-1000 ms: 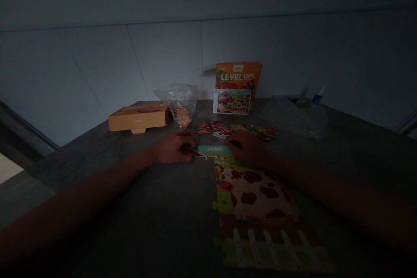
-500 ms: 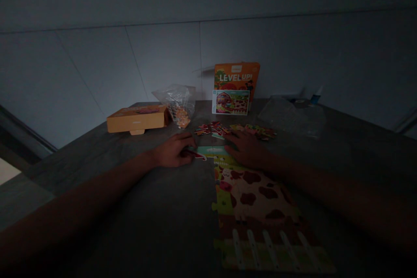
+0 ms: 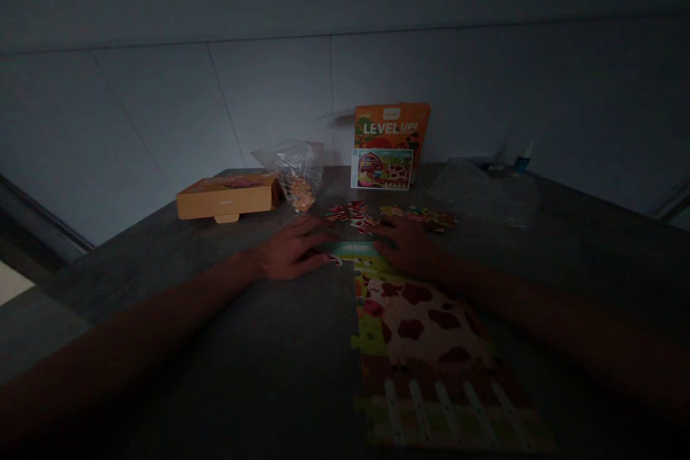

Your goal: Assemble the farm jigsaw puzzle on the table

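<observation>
A joined puzzle section with a spotted cow and white fence posts lies on the dark table, right of centre. Along its far edge runs a strip of pale blue-green pieces. My left hand rests over the strip's left end with its fingers spread, partly hiding a piece with a white curved edge. On the strip's right end lies my right hand, fingers apart. Just beyond the hands are loose red pieces and loose green and yellow pieces.
An orange box sits at the back left beside a clear bag of pieces. A farm picture card leans on an orange "LEVEL UP!" box. Clear plastic and a small bottle are at right.
My left hand has opened and reached a little farther right and forward over the strip's left end. The small pale piece near the red pile looks shifted or covered.
</observation>
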A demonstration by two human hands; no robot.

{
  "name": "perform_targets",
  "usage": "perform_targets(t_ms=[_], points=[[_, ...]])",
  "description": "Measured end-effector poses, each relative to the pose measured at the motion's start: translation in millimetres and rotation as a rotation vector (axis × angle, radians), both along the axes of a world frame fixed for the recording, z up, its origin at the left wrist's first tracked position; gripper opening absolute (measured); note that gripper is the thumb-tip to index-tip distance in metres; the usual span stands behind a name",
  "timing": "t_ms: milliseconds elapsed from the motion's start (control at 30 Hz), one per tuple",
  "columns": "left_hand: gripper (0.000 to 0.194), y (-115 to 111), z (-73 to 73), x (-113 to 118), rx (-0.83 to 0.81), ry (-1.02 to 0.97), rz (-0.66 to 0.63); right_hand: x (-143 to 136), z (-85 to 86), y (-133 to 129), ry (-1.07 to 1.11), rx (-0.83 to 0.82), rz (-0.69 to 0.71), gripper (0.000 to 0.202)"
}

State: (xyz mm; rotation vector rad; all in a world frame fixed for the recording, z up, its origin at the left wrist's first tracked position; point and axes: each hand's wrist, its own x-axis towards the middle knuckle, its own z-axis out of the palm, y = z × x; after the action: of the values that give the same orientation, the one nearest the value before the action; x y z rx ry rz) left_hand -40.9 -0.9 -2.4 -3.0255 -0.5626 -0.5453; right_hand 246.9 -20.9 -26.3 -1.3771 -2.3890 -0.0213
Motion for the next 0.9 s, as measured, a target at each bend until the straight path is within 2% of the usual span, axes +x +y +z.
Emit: perform_targets(t_ms=[133,333,500,667,900], points=[[0.046,2.1,-2.1,1.8,-0.041,0.086,-0.075,-0.1,0.5,-0.1,0.055,0.035,0.037,0.036],[0.055,4.3,-5.7,1.3,-0.137,0.136,-0.034,-0.6,-0.9,-0.9,0.121,0.127,0.069,0.025],[0.056,5.1,-7.1,-0.3,-0.127,0.127,-0.041,0.6,-5.9,1.8,0.05,0.144,0.078,0.035],[0.055,4.9,-7.1,0.7,-0.12,0.124,-0.044,1.1,-7.3,5.8,-0.052,0.061,0.099,0.044],[0.055,5.3,-8.5,0.2,-0.134,0.092,-0.057,1.5,-2.3,4.5,0.055,0.084,0.119,0.036]])
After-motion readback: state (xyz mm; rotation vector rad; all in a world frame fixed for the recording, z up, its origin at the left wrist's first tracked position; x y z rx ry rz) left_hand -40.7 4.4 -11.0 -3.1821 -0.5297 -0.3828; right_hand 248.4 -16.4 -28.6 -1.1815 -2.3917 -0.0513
